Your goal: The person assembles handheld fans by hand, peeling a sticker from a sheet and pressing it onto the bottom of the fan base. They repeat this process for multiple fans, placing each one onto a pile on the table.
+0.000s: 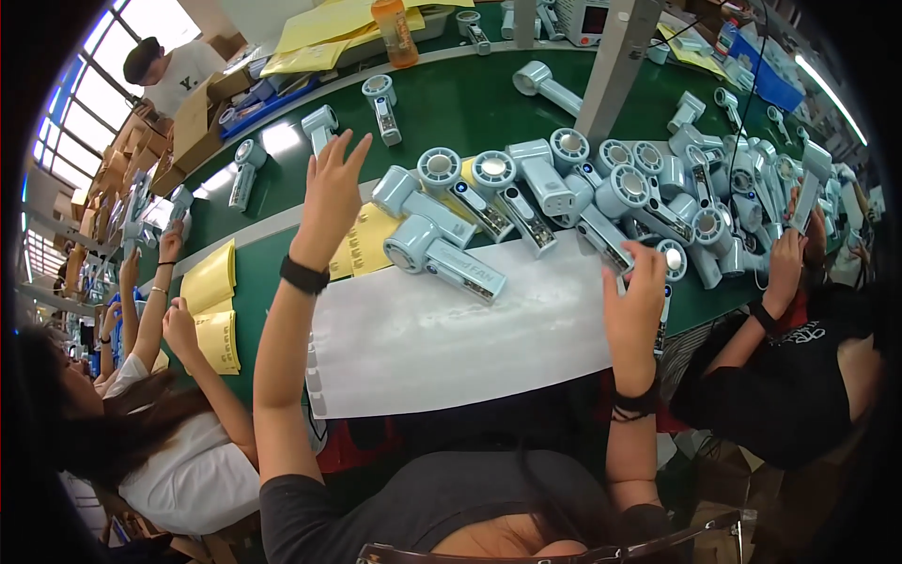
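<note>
My left hand is raised above the green table, fingers spread, holding nothing; it reaches toward a pale blue handheld fan lying beyond it. My right hand is closed around a pale blue handheld fan at the right edge of a white sheet. Just ahead of me lies a cluster of similar fans, and a larger heap spreads to the right.
Yellow sheets lie at the left. A person on my left and another on my right work at the same table. An orange bottle and a grey post stand further back.
</note>
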Available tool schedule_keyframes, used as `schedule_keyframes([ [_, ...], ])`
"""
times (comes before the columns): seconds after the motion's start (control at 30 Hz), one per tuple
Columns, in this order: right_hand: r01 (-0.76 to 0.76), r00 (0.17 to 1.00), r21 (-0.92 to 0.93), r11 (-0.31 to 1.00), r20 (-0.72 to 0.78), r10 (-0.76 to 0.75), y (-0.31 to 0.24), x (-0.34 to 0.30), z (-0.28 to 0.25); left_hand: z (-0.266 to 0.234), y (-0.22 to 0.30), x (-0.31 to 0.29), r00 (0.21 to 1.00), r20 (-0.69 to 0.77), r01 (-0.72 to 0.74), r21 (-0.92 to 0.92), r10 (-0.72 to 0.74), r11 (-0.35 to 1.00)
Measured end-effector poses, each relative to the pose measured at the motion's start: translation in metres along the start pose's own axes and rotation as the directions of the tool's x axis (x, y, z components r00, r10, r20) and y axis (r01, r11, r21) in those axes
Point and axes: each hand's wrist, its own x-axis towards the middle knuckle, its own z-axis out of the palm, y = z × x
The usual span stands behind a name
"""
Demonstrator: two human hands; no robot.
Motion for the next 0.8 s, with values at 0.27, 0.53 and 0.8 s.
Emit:
schedule_keyframes([
  [0.27, -0.030, 1.000, -0.241, 0.970, -0.013, 0.028, 0.011, 0.008, 0.013, -0.081, 0.129, -0.049, 0.920, 0.071, -0.280, -0.572, 0.386, 0.771],
  [0.53, -0.053, 0.999, -0.120, 0.991, -0.006, 0.052, 0.025, 0.008, 0.011, -0.059, 0.126, -0.063, 0.859, 0.148, -0.290, -0.648, 0.490, 0.704],
  [0.8, -0.078, 0.985, -0.126, 0.989, 0.142, 0.096, -0.005, 0.006, -0.013, -0.101, 0.132, -0.093, 0.928, 0.074, -0.196, -0.737, 0.366, 0.647],
])
